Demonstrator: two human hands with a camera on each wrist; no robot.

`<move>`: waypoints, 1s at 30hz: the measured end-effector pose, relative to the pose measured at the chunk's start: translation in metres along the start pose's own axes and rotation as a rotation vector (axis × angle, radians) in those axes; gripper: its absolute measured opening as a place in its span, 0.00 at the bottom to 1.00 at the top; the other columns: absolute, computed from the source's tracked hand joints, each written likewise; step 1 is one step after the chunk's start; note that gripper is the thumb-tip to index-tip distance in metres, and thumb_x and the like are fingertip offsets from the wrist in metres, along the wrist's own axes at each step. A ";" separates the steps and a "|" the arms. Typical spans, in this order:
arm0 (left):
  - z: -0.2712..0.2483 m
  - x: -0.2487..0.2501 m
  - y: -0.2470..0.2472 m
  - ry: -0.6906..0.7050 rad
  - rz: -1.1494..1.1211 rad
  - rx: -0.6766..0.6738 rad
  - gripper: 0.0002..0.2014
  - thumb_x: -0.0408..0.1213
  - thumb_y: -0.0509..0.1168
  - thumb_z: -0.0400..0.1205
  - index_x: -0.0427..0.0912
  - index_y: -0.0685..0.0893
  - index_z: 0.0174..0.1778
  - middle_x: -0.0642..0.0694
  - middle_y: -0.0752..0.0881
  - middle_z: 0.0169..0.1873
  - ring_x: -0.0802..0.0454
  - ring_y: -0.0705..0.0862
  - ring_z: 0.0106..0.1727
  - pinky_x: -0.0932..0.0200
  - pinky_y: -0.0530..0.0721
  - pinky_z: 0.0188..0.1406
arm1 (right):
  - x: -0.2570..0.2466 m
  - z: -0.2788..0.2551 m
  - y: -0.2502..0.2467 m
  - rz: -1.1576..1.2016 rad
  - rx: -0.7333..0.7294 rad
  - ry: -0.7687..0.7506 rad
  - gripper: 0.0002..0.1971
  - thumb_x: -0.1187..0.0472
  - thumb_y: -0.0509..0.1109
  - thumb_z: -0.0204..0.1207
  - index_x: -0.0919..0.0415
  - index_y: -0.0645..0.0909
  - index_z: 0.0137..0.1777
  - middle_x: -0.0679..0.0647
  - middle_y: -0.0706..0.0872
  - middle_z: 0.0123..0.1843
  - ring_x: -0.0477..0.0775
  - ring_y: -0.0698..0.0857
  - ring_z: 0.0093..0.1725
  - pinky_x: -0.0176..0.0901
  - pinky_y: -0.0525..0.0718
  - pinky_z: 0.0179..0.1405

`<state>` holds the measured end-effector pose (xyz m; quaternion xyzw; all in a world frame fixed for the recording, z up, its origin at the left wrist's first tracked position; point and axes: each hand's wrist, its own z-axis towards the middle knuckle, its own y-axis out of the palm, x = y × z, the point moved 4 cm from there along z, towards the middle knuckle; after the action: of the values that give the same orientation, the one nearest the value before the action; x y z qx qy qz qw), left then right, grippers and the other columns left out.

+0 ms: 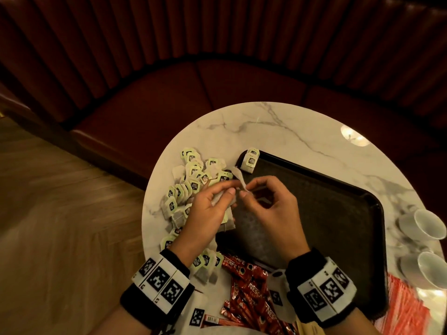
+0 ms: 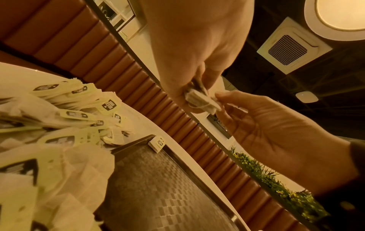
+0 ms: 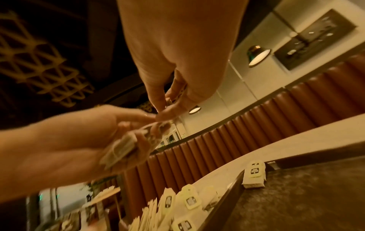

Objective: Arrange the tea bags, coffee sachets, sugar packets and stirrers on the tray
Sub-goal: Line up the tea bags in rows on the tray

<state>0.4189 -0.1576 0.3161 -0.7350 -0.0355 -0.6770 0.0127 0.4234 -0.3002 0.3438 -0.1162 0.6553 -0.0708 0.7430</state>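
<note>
Head view shows the left hand gripping a small stack of tea bags above the tray's 9 o'clock edge, thumb pressed over the top. The right hand pinches one white tea bag between thumb and forefinger, its other fingers loosely curled and holding nothing. These bags look light, soft and limp, likely to tear or tangle by their strings, so a gentle pinch at the paper edge or tag seems best. Two bags already lie in the tray's 11 o'clock corner. The loose pile sits on the table at 9 o'clock of the tray, and Nescafe coffee sachets lie at 6 o'clock.
</note>
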 end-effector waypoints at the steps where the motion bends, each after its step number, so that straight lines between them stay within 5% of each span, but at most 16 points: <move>1: -0.001 0.000 0.001 -0.012 0.007 0.005 0.12 0.35 0.65 0.84 0.61 0.86 0.50 0.45 0.85 0.60 0.57 0.84 0.62 0.62 0.85 0.60 | -0.003 -0.002 0.003 -0.058 -0.006 -0.043 0.06 0.67 0.76 0.76 0.57 0.84 0.48 0.48 0.85 0.48 0.45 0.85 0.47 0.31 0.83 0.46; 5: -0.002 0.006 0.000 0.012 -0.047 0.025 0.09 0.35 0.67 0.83 0.55 0.87 0.44 0.50 0.88 0.46 0.66 0.87 0.51 0.72 0.83 0.48 | -0.001 -0.003 0.007 -0.086 -0.103 -0.125 0.05 0.66 0.76 0.76 0.58 0.87 0.51 0.45 0.83 0.53 0.47 0.86 0.50 0.31 0.83 0.48; 8: 0.002 0.000 -0.004 0.032 -0.026 -0.017 0.10 0.37 0.64 0.85 0.42 0.89 0.43 0.41 0.88 0.43 0.49 0.87 0.49 0.59 0.84 0.50 | 0.003 -0.002 0.000 -0.002 -0.143 -0.063 0.04 0.63 0.73 0.79 0.57 0.87 0.52 0.45 0.87 0.50 0.48 0.87 0.51 0.38 0.86 0.51; 10: 0.003 -0.002 -0.006 0.039 -0.008 -0.038 0.12 0.38 0.64 0.85 0.38 0.86 0.38 0.44 0.85 0.35 0.51 0.84 0.41 0.51 0.83 0.45 | 0.008 0.001 -0.008 0.064 -0.081 -0.008 0.05 0.62 0.70 0.81 0.54 0.86 0.53 0.45 0.88 0.49 0.46 0.87 0.49 0.39 0.85 0.49; 14: 0.002 0.007 -0.002 0.164 0.112 -0.108 0.13 0.36 0.63 0.85 0.46 0.81 0.33 0.58 0.80 0.31 0.64 0.78 0.37 0.68 0.77 0.43 | 0.023 0.016 -0.018 0.192 -0.043 0.183 0.12 0.58 0.61 0.87 0.50 0.82 0.65 0.45 0.87 0.60 0.46 0.85 0.58 0.37 0.85 0.50; 17: 0.000 0.005 0.002 0.175 0.166 -0.193 0.11 0.42 0.63 0.84 0.48 0.83 0.36 0.55 0.81 0.34 0.60 0.80 0.42 0.65 0.78 0.46 | 0.028 0.019 -0.011 0.376 -0.182 0.419 0.18 0.49 0.54 0.89 0.49 0.79 0.72 0.51 0.88 0.62 0.50 0.89 0.58 0.43 0.87 0.57; 24: 0.002 -0.007 -0.001 0.119 0.221 -0.181 0.13 0.43 0.64 0.85 0.57 0.81 0.33 0.58 0.78 0.33 0.60 0.78 0.41 0.62 0.75 0.46 | 0.028 0.019 -0.019 0.630 -0.131 0.370 0.17 0.66 0.71 0.72 0.60 0.84 0.62 0.51 0.89 0.45 0.46 0.88 0.46 0.35 0.88 0.44; 27: 0.004 -0.012 -0.002 0.110 0.236 -0.156 0.13 0.45 0.64 0.85 0.51 0.80 0.33 0.55 0.78 0.33 0.57 0.78 0.40 0.60 0.76 0.45 | 0.025 0.018 -0.021 0.613 -0.123 0.320 0.15 0.67 0.72 0.71 0.60 0.84 0.58 0.52 0.89 0.43 0.46 0.88 0.45 0.34 0.88 0.45; 30: 0.005 -0.009 0.001 0.085 0.185 -0.136 0.12 0.39 0.63 0.86 0.46 0.83 0.37 0.49 0.80 0.37 0.56 0.80 0.42 0.70 0.78 0.43 | 0.022 0.015 -0.020 0.562 -0.120 0.273 0.15 0.66 0.75 0.70 0.61 0.85 0.57 0.53 0.88 0.43 0.49 0.88 0.46 0.38 0.88 0.48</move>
<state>0.4228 -0.1586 0.3065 -0.7048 0.0789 -0.7045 0.0267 0.4420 -0.3239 0.3298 0.0364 0.7584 0.1611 0.6305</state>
